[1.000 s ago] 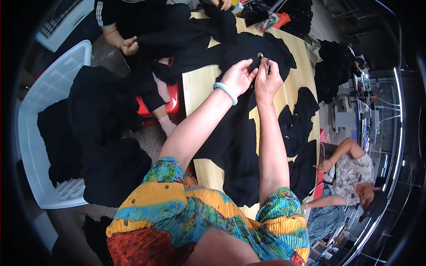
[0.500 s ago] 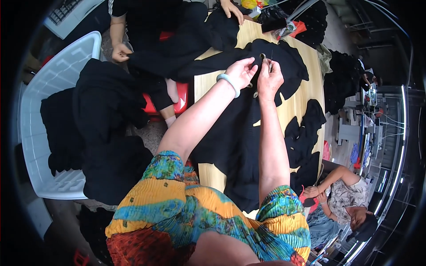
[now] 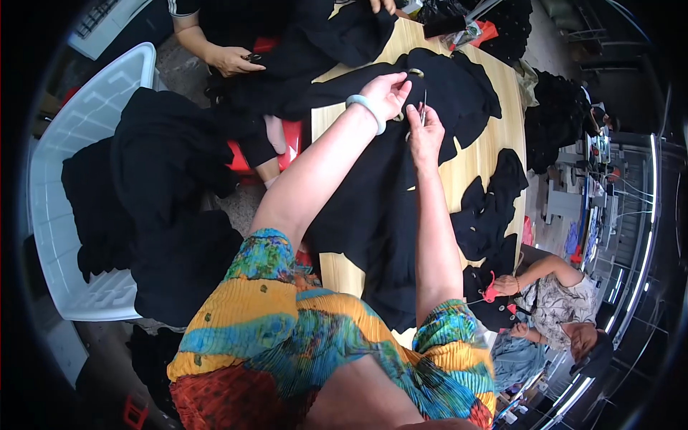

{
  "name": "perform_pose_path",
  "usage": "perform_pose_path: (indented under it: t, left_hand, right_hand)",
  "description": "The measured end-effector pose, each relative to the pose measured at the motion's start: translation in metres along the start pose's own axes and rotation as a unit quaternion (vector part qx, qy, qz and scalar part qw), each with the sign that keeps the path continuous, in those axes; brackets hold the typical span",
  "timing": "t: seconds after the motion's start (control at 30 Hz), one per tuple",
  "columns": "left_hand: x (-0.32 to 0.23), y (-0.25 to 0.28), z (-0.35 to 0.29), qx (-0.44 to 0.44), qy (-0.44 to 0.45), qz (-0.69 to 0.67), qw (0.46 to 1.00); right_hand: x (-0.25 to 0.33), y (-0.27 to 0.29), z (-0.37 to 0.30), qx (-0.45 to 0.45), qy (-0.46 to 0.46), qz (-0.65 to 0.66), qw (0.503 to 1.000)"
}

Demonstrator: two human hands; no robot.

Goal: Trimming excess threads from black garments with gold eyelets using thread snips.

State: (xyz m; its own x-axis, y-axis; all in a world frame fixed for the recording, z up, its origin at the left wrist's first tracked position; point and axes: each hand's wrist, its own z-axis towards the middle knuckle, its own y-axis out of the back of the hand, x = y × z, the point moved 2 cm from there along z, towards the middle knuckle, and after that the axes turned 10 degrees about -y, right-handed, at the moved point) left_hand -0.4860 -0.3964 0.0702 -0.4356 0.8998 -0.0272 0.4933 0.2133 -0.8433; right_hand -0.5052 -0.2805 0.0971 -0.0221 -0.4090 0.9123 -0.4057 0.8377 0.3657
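Note:
A black garment with large round buttons lies across the wooden table in front of me. My left hand, a pale bangle on its wrist, pinches the garment's edge beside a brownish button. Close on its right, my right hand is closed around small scissors, their thin blades pointing away from me. The blades are apart from my left fingers. Part of a second button shows between the two hands. My fingers hide the exact fold of cloth held.
Black pieces lie along the right of the wooden table. At left, a white plastic bin holds black cloth. A co-worker's hand holds a small dark tool; another person at right grips red-handled scissors. A red stool stands beyond.
My right hand has drawn back toward me with the scissors, away from the button. My left hand has shifted slightly away and left. The co-worker's hand at far left has moved right.

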Motion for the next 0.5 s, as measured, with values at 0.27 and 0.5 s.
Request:
perform_pose_path:
  t: [0.27,0.5]
  left_hand:
    - [-0.020,0.017,-0.043,0.242,-0.039,0.425,0.871]
    - [-0.017,0.028,-0.041,0.290,-0.026,0.474,0.831]
  right_hand:
    - [0.008,0.021,0.010,0.061,-0.123,0.219,0.966]
    - [0.016,0.019,0.012,0.077,-0.128,0.227,0.962]
